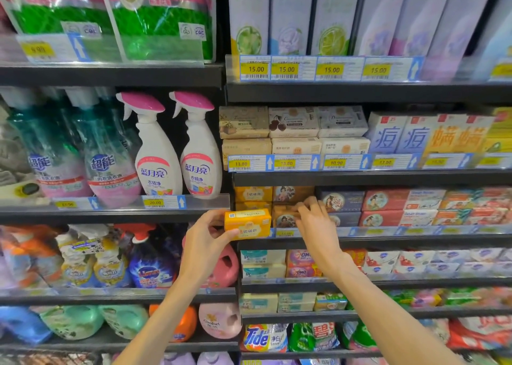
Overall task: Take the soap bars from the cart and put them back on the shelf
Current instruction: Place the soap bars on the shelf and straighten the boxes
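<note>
My left hand (206, 235) grips a yellow soap bar box (247, 224) by its left end and holds it level in front of the soap shelf (388, 242). Just behind it, more yellow soap boxes (252, 194) are stacked on that shelf. My right hand (314, 217) reaches into the shelf to the right, with its fingers curled on a brown soap box (284, 217) that has a figure printed on it. The cart is out of view.
The soap shelf carries blue (342, 201) and red (383, 201) soap boxes further right. Spray bottles (155, 154) stand on the left bay above my left hand. Detergent bottles (149, 270) fill the left bay below. More soap packs (263, 263) lie on the shelf underneath.
</note>
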A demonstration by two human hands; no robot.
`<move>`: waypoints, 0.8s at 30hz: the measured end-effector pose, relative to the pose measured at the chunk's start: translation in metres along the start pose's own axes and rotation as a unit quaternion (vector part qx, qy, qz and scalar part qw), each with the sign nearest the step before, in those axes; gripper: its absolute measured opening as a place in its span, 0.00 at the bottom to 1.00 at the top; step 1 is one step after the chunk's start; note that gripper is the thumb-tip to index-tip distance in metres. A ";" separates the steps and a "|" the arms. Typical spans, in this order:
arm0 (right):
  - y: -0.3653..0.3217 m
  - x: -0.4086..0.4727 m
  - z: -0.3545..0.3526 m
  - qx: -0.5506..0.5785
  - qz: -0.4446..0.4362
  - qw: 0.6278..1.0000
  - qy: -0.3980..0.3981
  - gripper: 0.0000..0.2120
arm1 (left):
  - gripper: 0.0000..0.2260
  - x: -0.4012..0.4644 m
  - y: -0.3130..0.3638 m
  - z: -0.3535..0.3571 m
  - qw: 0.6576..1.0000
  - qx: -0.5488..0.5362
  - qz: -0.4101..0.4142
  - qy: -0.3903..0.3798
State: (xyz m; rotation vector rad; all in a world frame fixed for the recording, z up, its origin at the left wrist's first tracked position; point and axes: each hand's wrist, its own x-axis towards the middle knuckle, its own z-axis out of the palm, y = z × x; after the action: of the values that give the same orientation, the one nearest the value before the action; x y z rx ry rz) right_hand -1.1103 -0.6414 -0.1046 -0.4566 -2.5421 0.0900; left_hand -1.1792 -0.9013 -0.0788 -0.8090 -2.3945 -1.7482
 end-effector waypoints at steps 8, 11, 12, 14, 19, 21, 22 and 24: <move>0.011 -0.007 -0.008 0.080 -0.015 0.997 -0.011 0.10 | 0.20 0.011 0.022 0.031 0.995 0.079 0.064 -0.020; 0.015 -0.010 -0.011 0.104 -0.015 0.994 -0.004 0.09 | 0.20 0.017 0.029 0.046 0.985 0.158 0.065 0.036; 0.017 -0.011 -0.012 0.113 -0.017 0.993 0.000 0.09 | 0.20 0.018 0.030 0.050 0.979 0.183 0.068 0.051; 0.019 -0.014 -0.013 0.132 -0.019 0.991 0.005 0.09 | 0.20 0.019 0.030 0.056 0.968 0.228 0.076 0.066; 0.023 -0.017 -0.013 0.155 -0.021 0.988 0.002 0.10 | 0.17 0.023 0.029 0.061 0.949 0.299 0.093 0.050; 0.025 -0.018 -0.011 0.157 -0.024 0.987 0.002 0.11 | 0.16 0.024 0.031 0.059 0.939 0.329 0.094 0.040; 0.026 -0.018 -0.010 0.159 -0.025 0.987 0.001 0.11 | 0.16 0.024 0.032 0.057 0.933 0.346 0.094 0.032; 0.027 -0.019 -0.008 0.167 -0.028 0.986 -0.002 0.12 | 0.16 0.025 0.037 0.055 0.919 0.384 0.091 0.014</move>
State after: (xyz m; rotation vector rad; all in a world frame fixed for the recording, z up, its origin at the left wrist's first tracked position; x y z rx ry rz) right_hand -1.0828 -0.6223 -0.1118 -0.2529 -2.4757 0.4884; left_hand -1.1708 -0.8341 -0.0578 -0.8154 -2.5489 -0.6273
